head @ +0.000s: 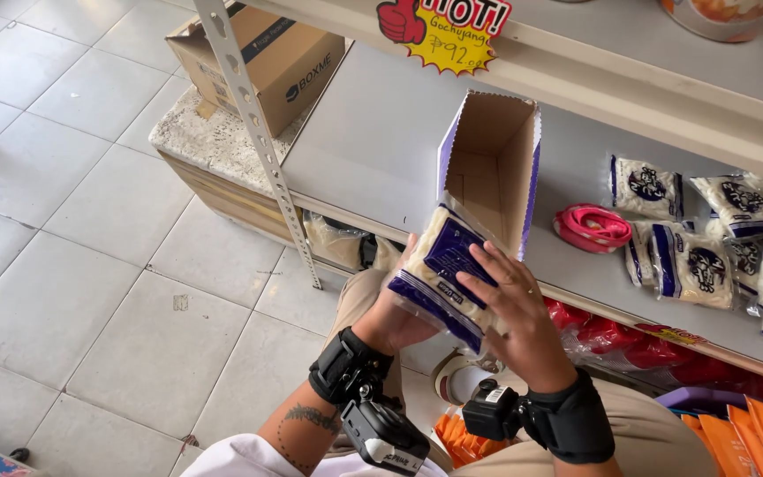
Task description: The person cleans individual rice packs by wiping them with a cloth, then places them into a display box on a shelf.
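To my far left a brown cardboard carton sits on a stone ledge beside the perforated metal upright of the shelf. My left hand cups the white-and-purple packets from beneath and behind, fingers curled closed around their near end. The stack sits at the mouth of the open display box, which stands on the grey shelf with its opening toward me. My right hand lies flat across the top of the stack, fingers spread and pressing down, so the packets are pinched between both palms. I judge them light, soft and slick in their plastic film, apt to slide apart, so gripping the ends and clamping top and bottom seems safest. Further right a pink roll and more such packets lie loose on the shelf.
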